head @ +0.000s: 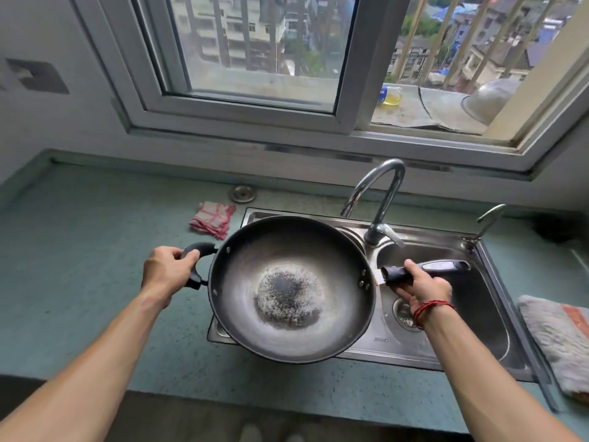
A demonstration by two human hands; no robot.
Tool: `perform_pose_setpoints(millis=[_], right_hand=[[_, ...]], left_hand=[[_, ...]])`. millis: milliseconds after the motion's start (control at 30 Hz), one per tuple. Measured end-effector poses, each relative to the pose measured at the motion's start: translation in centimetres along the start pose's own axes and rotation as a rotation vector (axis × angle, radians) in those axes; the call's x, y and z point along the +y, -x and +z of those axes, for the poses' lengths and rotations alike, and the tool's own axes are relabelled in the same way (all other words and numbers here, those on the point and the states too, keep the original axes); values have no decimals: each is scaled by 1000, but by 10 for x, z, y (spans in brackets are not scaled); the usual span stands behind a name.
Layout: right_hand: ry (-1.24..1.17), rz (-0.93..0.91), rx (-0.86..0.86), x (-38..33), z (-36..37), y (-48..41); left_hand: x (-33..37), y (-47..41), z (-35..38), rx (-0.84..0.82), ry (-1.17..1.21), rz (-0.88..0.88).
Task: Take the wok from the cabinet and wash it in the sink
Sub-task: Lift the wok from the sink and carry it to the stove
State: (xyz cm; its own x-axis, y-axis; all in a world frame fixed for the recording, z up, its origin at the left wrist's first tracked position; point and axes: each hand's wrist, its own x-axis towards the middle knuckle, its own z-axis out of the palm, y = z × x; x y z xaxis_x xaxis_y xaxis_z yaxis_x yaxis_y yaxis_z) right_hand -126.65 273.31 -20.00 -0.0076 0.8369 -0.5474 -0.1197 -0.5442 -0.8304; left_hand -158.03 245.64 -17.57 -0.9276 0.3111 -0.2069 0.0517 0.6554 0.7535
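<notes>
A: Nearest the lens: left forearm (pixel 95 355) and right forearm (pixel 478 362), both bare, reaching forward over the green counter (pixel 95 250).

B: Hands?

A: Left hand (pixel 169 271): fingers curled round the black loop handle (pixel 199 250) of the wok (pixel 291 288). Right hand (pixel 420 283): fingers wrapped round the long handle (pixel 439 267). Red cord (pixel 430 309) on that wrist.

B: Wok position?

A: Mouth up, roughly level, over the left basin of the steel sink (pixel 484 291). Contact with the rim: cannot tell. Worn, speckled patch at its centre.

B: Surroundings?

A: Faucet (pixel 382 199) behind the wok, spout arched toward its far rim. Red checked cloth (pixel 212 218) on the counter just left of the sink. Fluffy cloth (pixel 554 333) at the sink's right edge.
</notes>
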Motion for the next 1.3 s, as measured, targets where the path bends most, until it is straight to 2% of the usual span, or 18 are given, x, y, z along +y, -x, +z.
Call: perform_pose_setpoints(millis=[400, 867, 1100, 1300], right_hand=[[-15, -46, -67, -1, 18, 52], [6, -133, -24, 16, -14, 145], [-15, -157, -43, 17, -23, 174], [60, -143, -163, 20, -1, 176]], left_hand=[[-30, 19, -43, 86, 43, 2], [-66, 60, -97, 42, 84, 86], [-77, 93, -120, 96, 56, 117], [-100, 115, -148, 218, 125, 60]])
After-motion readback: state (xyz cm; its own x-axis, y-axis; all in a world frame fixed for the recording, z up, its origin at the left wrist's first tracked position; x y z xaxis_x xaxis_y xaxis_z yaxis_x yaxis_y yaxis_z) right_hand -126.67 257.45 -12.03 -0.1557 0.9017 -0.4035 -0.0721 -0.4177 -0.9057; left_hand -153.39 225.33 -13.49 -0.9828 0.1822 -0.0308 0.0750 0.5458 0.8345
